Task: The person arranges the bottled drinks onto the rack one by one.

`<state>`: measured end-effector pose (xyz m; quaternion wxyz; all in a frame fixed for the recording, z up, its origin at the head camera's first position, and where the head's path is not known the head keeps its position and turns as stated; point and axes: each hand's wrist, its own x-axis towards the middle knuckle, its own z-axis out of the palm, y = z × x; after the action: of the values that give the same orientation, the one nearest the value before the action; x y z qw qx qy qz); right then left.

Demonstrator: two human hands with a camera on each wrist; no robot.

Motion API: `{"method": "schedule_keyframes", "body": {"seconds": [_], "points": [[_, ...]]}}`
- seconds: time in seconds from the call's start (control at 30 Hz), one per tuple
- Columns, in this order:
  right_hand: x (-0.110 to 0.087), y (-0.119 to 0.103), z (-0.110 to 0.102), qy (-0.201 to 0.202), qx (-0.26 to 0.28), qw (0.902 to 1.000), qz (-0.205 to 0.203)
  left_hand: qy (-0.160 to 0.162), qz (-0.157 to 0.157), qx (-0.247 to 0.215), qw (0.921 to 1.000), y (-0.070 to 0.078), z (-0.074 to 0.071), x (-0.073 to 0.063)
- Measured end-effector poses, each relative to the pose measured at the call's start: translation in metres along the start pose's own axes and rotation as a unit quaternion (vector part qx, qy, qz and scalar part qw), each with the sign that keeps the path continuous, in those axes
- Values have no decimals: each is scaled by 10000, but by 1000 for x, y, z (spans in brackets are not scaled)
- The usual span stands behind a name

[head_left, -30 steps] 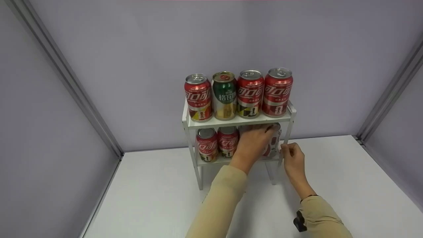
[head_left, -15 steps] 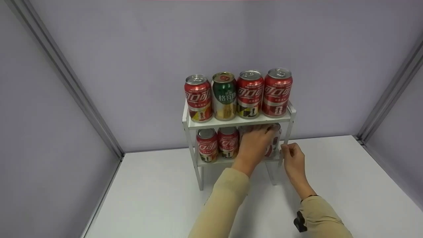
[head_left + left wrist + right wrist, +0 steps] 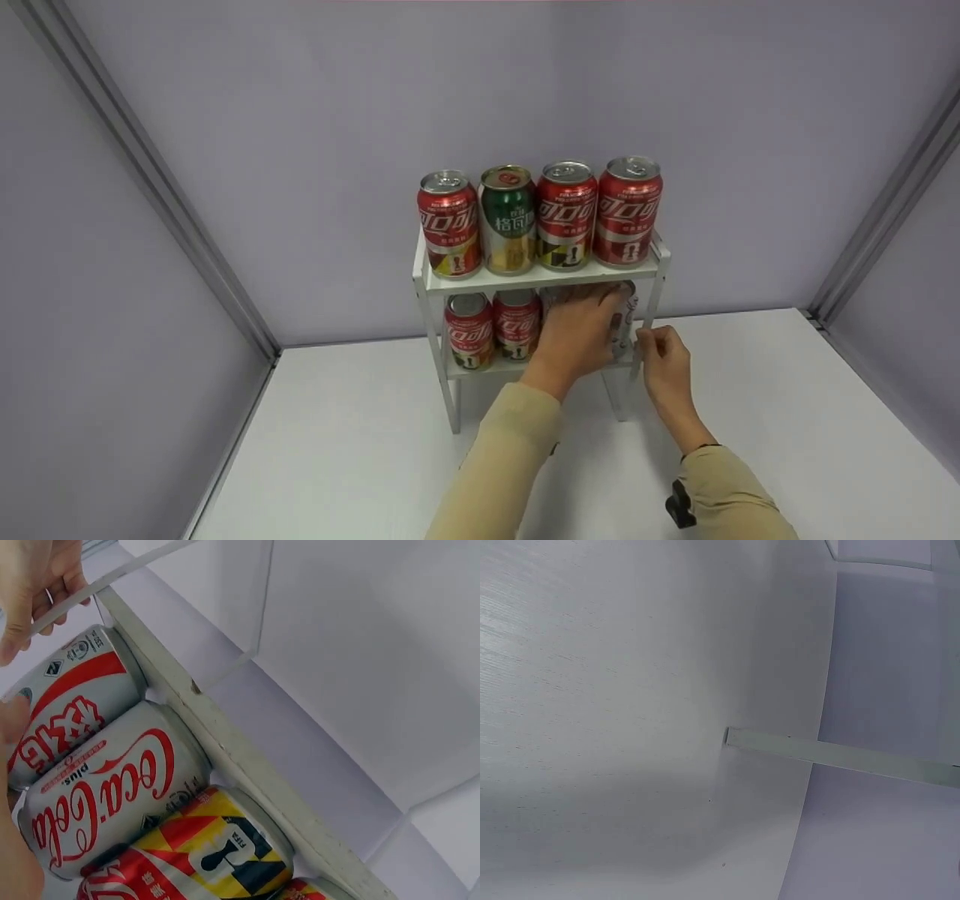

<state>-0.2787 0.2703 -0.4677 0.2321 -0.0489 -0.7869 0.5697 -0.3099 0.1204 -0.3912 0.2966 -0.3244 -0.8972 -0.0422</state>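
My left hand reaches into the lower level of a small white rack. Its fingers are at the top and side of the rightmost silver Coca-Cola can, partly covering it. In the left wrist view this can shows red characters, and a second silver can stands right beside it. My right hand pinches the rack's front right leg. Two red Coca-Cola cans, the left one and its neighbour, stand on the lower shelf's left side.
The upper shelf carries three red cans, among them the rightmost can, and a green and gold can. The rack stands on a white table, near the back wall. Grey metal posts edge the side walls.
The rightmost silver can has turned: red print on its visible side has given way to lettering. My left fingers shifted slightly on it. The right hand stays on the leg.
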Motion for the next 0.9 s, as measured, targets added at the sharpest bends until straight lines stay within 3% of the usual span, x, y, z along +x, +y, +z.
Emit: {"method": "schedule_keyframes", "body": {"seconds": [0.23,0.33,0.5,0.7,0.9], "points": [[1,1,2,24,-207,9998,27,-105,-485,715,9962,19,3,4],[1,1,2,55,-179,9998,14,126,-549,882,9945,21,7,3],[-2,-7,1,-20,9,10000,55,663,-373,796,9939,16,12,1],[-13,-35,-2,-114,53,9999,102,491,-121,646,9966,7,8,-1],[-15,-40,-3,-105,95,9999,87,506,21,626,9968,0,6,-1]]}}
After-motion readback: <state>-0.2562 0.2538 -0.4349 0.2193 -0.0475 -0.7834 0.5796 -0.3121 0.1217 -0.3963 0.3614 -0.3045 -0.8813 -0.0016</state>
